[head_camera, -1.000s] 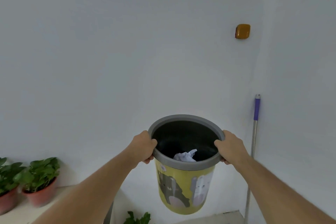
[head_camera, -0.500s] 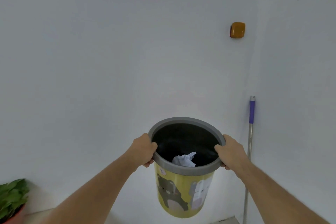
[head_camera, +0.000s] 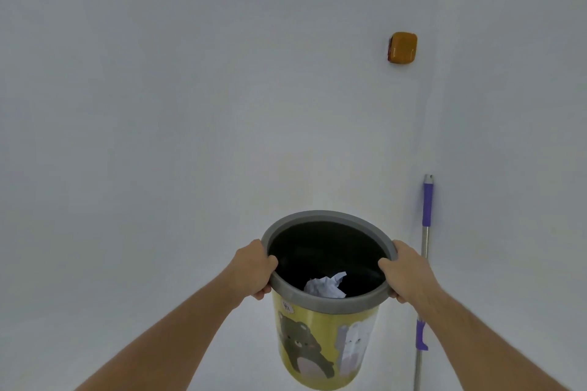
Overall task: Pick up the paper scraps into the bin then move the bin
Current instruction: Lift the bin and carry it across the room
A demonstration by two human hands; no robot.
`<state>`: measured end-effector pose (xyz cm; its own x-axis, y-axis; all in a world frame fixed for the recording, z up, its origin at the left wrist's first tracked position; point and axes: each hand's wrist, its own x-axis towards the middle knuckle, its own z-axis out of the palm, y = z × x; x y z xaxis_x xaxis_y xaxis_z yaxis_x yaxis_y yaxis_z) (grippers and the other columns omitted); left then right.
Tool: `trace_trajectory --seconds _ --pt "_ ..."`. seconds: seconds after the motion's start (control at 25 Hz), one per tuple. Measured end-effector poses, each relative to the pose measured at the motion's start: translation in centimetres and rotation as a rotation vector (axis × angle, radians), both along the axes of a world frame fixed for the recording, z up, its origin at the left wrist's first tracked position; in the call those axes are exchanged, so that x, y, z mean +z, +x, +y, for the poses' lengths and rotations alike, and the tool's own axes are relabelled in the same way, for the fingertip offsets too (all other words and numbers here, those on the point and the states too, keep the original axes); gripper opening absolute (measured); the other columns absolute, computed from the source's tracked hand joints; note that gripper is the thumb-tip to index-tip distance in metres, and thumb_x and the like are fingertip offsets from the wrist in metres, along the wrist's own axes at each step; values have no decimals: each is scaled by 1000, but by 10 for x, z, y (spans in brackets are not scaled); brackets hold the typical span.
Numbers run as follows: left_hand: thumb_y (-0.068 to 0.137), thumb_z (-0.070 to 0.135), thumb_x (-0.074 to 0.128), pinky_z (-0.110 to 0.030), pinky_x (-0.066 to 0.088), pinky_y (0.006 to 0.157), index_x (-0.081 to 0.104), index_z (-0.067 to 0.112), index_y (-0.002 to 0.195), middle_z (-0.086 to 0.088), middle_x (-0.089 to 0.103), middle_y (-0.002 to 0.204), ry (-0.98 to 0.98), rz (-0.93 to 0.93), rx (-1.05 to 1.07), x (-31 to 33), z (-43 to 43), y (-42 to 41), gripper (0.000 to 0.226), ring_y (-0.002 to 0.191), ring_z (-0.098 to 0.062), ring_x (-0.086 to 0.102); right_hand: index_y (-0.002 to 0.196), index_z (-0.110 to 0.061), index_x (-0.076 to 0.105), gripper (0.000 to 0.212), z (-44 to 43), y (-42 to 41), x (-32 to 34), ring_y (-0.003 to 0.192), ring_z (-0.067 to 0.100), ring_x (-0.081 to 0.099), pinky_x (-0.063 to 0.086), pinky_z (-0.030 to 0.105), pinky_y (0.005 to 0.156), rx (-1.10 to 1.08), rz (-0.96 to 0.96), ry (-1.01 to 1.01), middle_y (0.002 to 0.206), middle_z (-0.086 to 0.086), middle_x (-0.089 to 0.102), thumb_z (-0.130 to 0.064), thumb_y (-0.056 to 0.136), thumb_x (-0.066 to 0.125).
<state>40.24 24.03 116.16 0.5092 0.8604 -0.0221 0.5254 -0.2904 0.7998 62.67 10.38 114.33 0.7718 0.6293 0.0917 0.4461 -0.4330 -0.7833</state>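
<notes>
A yellow bin (head_camera: 320, 349) with cartoon bears and a grey rim hangs in the air in front of me, low in the view and right of centre. My left hand (head_camera: 252, 270) grips the rim on its left side and my right hand (head_camera: 405, 273) grips it on the right. Inside the dark bin lies a crumpled white paper scrap (head_camera: 327, 287), near the side closest to me. The bin's bottom edge is just inside the frame.
A white wall fills the view, with a corner line running down on the right. A mop handle (head_camera: 425, 251) with purple grips leans in that corner, close to my right hand. An orange square fixture (head_camera: 402, 47) sits high on the wall.
The view has swung right and up: the potted plants at lower left have left the frame. The bin stays gripped by both hands and has drawn closer to the corner with the mop handle.
</notes>
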Motion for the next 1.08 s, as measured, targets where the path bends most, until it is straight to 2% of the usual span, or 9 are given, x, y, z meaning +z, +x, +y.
trace_trajectory --seconds 0.16,0.4,0.56,0.88,1.08 --pt "100 16 41 -24 49 56 49 9 121 -15 60 85 11 -1 5 3 17 31 24 63 -19 54 129 -18 47 35 21 32 4 81 28 65 55 28 56 6 -18 5 104 11 61 -16 95 54" --pt "100 15 40 -25 49 57 47 7 124 -15 59 84 6 23 -6 0 57 59 26 61 -18 52 130 -17 46 35 60 54 0 83 28 65 55 27 55 -6 -10 -9 106 12 61 -16 96 53" --pt "100 15 39 -26 50 60 46 6 124 -16 60 85 10 30 -43 -1 87 71 26 65 -21 54 129 -16 47 33 79 59 -3 78 26 64 49 24 49 -28 -5 -7 104 13 62 -17 96 53" --pt "101 17 42 -26 52 61 46 8 123 -17 62 91 -44 12 -70 -26 115 99 25 67 -21 55 129 -16 47 33 97 79 -18 84 29 67 55 28 58 -56 0 -21 105 13 62 -17 97 52" --pt "101 19 42 -28 55 64 44 8 126 -25 67 108 -58 56 -72 -73 122 123 28 70 -21 58 128 -17 48 33 101 101 -64 84 27 66 61 36 67 -60 -11 -69 102 11 63 -18 96 52"
